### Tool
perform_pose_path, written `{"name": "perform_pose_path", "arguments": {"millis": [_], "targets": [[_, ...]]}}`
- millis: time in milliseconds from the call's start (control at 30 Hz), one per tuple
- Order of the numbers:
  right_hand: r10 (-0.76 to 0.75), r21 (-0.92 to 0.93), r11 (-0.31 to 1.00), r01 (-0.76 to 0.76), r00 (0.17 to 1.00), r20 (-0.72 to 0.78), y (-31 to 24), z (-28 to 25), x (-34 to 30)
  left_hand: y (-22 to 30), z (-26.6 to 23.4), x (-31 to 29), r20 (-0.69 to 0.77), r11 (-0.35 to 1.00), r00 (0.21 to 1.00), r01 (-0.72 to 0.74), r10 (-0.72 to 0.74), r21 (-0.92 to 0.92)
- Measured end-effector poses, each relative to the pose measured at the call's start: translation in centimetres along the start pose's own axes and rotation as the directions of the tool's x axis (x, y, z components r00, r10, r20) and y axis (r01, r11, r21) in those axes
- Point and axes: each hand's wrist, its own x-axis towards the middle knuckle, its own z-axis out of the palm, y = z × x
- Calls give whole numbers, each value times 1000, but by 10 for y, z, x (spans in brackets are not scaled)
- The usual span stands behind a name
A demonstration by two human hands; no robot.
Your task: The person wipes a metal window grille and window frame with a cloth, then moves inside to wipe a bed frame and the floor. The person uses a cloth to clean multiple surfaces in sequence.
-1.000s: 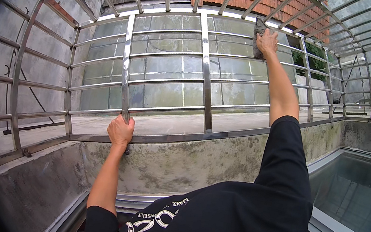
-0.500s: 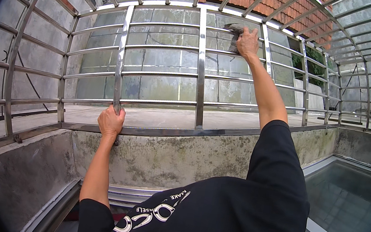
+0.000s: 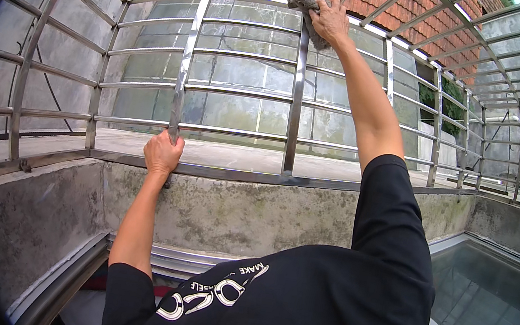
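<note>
A grey cloth (image 3: 304, 0) is in my right hand (image 3: 330, 22), pressed to the top rail where a thick upright bar (image 3: 296, 101) meets it. Part of the cloth hangs down over the bar's upper end. My left hand (image 3: 163, 151) is closed round the foot of another upright bar (image 3: 181, 95), just above the bottom rail (image 3: 232, 174). Both bars belong to a shiny metal window cage (image 3: 237, 133) with several thin horizontal rails. My right arm stretches far out and up, while my left arm is lower and nearer.
Below the cage runs a stained concrete ledge (image 3: 265, 220). A framed glass pane (image 3: 486, 301) lies at the lower right, and a dark metal rail (image 3: 67, 282) at the lower left. Beyond the bars are a grey wall (image 3: 5, 80) and an orange tiled roof (image 3: 419, 22).
My right hand has moved left and up with the cloth, from between the rails to the top of the thick upright bar. My left hand keeps its hold on the same bar.
</note>
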Motion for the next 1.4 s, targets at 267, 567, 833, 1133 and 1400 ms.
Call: {"name": "perform_pose_path", "arguments": {"millis": [267, 567, 833, 1133, 1400], "targets": [[-109, 38, 992, 120, 970, -215, -29, 32, -73, -5, -3, -4, 20, 999, 1000, 4, -5, 34], [-268, -42, 963, 265, 960, -80, -57, -17, -178, -2, -2, 1, 18, 1000, 1000, 5, -5, 28], [-302, 7, 952, 307, 933, 195, -76, -65, -272, -5, -1, -3, 20, 999, 999, -34, 34, -13], [-210, 73, 978, 196, 924, 318, -103, -107, -372, -14, -1, 2, 82, 998, 996, -41, 44, -41], [-201, 264, 955, -133, 363, 910, -34, -174, -408, -9, 0, 2, 63, 997, 997, -42, 46, -65]]}}
